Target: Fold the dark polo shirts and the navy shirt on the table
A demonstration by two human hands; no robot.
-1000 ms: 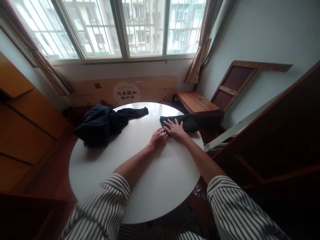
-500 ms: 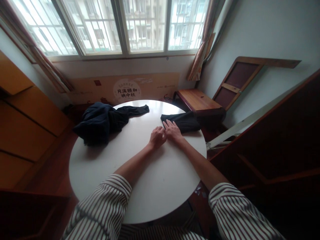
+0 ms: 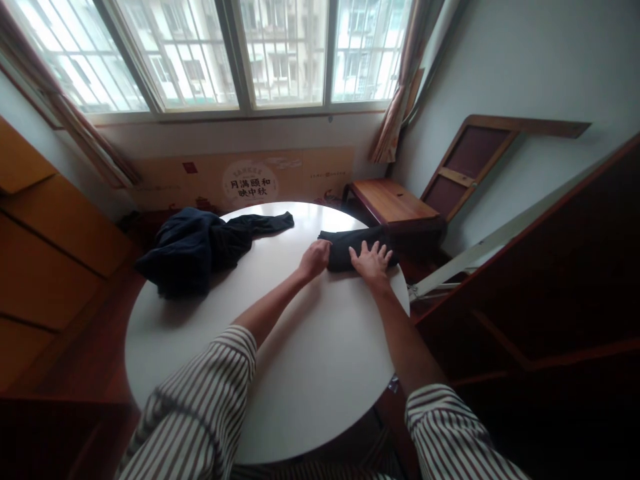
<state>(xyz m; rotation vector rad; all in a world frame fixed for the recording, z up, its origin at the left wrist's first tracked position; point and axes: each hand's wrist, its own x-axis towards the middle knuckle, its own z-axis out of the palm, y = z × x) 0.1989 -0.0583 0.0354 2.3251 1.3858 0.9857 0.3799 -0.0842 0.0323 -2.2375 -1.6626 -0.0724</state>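
Note:
A dark folded garment (image 3: 345, 251) lies flat at the far right of the round white table (image 3: 300, 373). My left hand (image 3: 315, 259) is closed at its left edge, with the fingers pinching the cloth there. Fingers spread, my right hand (image 3: 373, 262) rests flat on top of the same garment, toward its right part. Away to the left sits a heap of dark navy clothing (image 3: 185, 253), with one black piece (image 3: 273, 222) stretching from it toward the middle of the table. Neither hand touches that heap.
Beyond the table's far right edge stands a wooden stool (image 3: 395, 200), with a wooden-framed panel (image 3: 470, 160) leaning on the wall behind it. Wooden cabinets (image 3: 55, 247) line the left side. A printed board (image 3: 240, 177) stands under the window.
My right hand has slid right onto the garment and spread its fingers. My left hand has moved slightly up to the garment's left edge. The view has shifted a little.

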